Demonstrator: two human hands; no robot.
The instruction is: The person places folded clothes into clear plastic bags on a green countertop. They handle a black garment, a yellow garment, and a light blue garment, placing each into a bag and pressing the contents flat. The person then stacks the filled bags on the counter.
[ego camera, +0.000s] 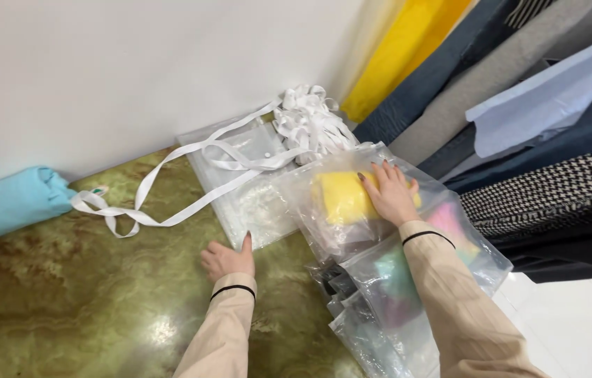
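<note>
Pressing down: right hand [390, 194] lies flat on the top clear plastic bag [352, 203], fingers [380, 175] spread and released, not gripping anything, just palm on the plastic.
Top bag contents: a folded yellow cloth [334, 196] sits inside, partly under the right hand.
Left hand: left hand [227, 257] rests on the green marble floor [65, 301], just to the left of the top bag; fingers loosely open, the tips right at the edge of a flat clear pouch [243, 189], holding nothing as far as I can see.
Bag pile: under the top bag, and nearer the camera, there's a stack of more clear bags [387, 308] with pinkish and greenish stuff inside, kinda blurry so can't say what exactly.
Flat pouch: lies left of the top bag and further back, touching the white wall [135, 63].
White ribbon: a long white ribbon [170, 175] trails left from the top bag across the pouch and the floor, with a bunched-up tangle of it behind the bag.
Blue roll: a light blue fabric roll [9, 203] is well apart, far left of the top bag, against the wall.
Hanging clothes: right of the top bag hang garments [520, 105] in yellow, navy, grey, pale blue and houndstooth.
</note>
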